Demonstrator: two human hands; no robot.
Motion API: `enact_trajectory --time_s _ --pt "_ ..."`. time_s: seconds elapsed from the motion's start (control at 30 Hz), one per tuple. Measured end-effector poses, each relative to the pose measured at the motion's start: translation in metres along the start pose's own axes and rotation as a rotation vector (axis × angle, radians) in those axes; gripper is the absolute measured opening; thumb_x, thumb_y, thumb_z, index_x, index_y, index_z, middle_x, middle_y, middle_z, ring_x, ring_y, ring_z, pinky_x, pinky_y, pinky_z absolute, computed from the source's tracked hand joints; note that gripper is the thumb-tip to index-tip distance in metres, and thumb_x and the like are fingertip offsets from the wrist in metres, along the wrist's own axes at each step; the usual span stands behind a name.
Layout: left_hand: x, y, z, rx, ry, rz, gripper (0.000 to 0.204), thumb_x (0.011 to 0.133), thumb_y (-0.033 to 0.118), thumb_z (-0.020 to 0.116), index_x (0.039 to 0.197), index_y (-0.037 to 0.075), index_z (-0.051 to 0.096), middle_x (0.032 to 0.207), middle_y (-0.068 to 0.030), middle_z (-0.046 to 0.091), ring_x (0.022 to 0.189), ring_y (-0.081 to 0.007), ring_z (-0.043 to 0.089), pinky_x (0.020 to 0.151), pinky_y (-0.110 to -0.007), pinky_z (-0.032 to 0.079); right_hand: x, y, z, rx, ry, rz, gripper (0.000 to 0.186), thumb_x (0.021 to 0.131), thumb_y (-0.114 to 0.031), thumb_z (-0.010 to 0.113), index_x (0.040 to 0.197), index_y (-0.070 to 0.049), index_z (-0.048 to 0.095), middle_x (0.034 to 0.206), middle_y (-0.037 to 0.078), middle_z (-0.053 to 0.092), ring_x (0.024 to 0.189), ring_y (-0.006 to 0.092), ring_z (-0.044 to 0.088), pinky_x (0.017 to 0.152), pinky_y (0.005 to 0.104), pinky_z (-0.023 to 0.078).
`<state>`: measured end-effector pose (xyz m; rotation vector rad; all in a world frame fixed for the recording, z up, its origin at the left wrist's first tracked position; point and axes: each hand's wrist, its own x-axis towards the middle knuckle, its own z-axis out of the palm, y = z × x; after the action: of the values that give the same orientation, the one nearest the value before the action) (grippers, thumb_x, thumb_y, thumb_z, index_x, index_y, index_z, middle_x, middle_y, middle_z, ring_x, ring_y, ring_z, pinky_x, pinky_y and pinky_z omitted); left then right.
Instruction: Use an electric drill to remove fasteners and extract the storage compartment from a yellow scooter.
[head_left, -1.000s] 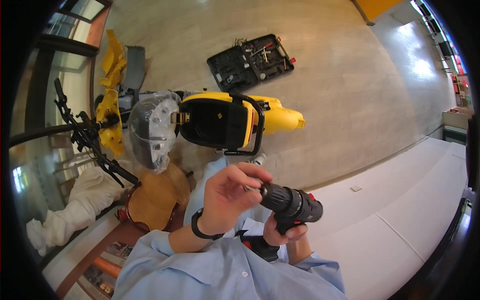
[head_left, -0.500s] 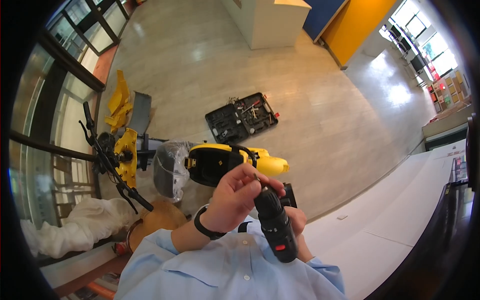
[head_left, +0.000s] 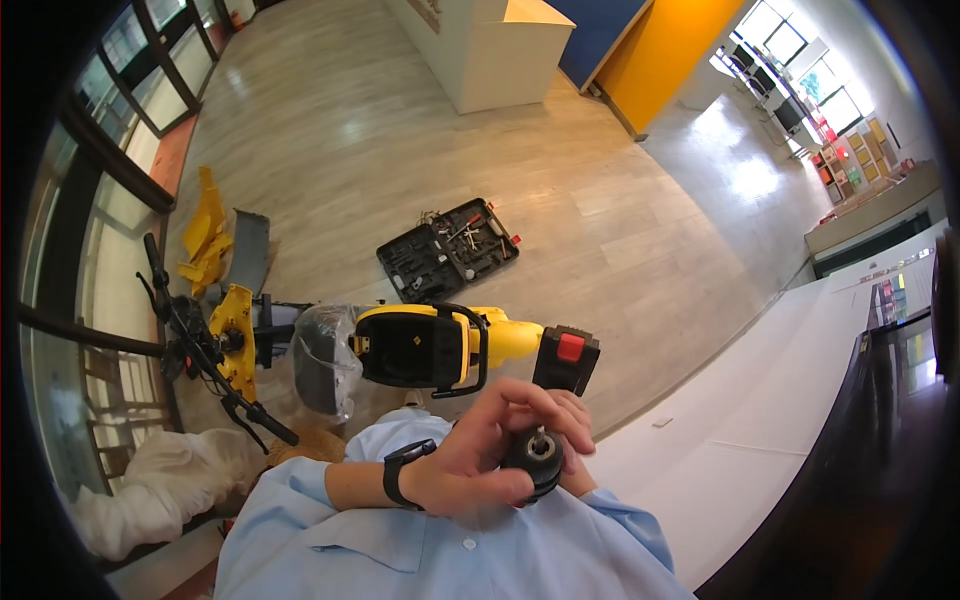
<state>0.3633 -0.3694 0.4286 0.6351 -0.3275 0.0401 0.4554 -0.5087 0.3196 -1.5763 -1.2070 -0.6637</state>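
A black cordless drill (head_left: pixel 536 483) stands in front of my chest with its nose turned up toward me. A small metal bit shows in the middle of its chuck (head_left: pixel 543 446). Round the chuck, the thumb and fingers of my left hand (head_left: pixel 480 450) are closed; a dark watch sits on that wrist. My right hand (head_left: pixel 572 408) is mostly hidden behind the drill and my left hand, gripping the drill's handle. The drill's battery (head_left: pixel 567 362), black with a red tab, points away from me.
Ahead stands a partly stripped yellow scooter (head_left: pixel 500 338) with an open black seat compartment and handlebars (head_left: pixel 215 350) at left. Beyond it lies an open tool case (head_left: pixel 448 250). Yellow panels (head_left: pixel 205 235) rest on the floor by the glass doors. A white ledge (head_left: pixel 740 430) runs along my right.
The drill has tipped so its chuck faces up at me and its battery swings forward. My left hand has gone from fingers at the bit to wrapping the chuck.
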Motion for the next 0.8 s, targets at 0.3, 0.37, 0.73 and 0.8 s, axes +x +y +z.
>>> enact_trajectory --time_s 0.3,0.37,0.73,0.8 --pt "0.015 0.007 -0.032 0.887 -0.708 0.396 0.061 0.097 0.033 0.058 0.14 -0.002 0.032 0.13 -0.0202 0.038 0.098 -0.0332 0.063 0.082 -0.042 0.049 0.008 -0.004 0.005 0.006 0.05 -0.106 0.019 0.074 -0.011 0.07 0.08 0.003 0.06 0.074 0.012 0.063 0.062 0.0265 0.064 0.061 0.0374 0.055" --pt "-0.009 -0.003 0.002 0.224 -0.094 0.117 0.057 0.096 0.041 0.055 0.134 0.002 0.04 0.121 -0.0169 0.048 0.111 -0.0292 0.046 0.1 -0.049 0.032 0.009 -0.009 0.007 -0.024 0.025 -0.026 0.018 0.075 -0.011 0.07 0.082 0.002 0.061 0.074 0.011 0.063 0.063 0.026 0.065 0.061 0.0373 0.055" --pt "-0.018 -0.011 0.007 0.167 -0.033 0.15 0.041 0.087 0.019 0.072 0.118 0.008 0.048 0.117 -0.0175 0.058 0.107 -0.031 0.05 0.099 -0.052 0.033 -0.012 -0.011 0.014 0.007 0.083 0.038 0.019 0.081 -0.016 0.067 0.081 0.002 0.063 0.075 0.01 0.063 0.066 0.0267 0.065 0.062 0.0379 0.055" --pt "-0.013 -0.015 0.001 0.293 -0.123 0.247 0.042 0.085 0.017 0.073 0.118 0.008 0.048 0.116 -0.0175 0.059 0.105 -0.031 0.051 0.098 -0.053 0.034 0.002 -0.016 0.015 -0.065 0.135 -0.052 0.02 0.073 -0.008 0.076 0.083 0.0 0.06 0.073 0.008 0.06 0.064 0.0243 0.063 0.061 0.036 0.055"
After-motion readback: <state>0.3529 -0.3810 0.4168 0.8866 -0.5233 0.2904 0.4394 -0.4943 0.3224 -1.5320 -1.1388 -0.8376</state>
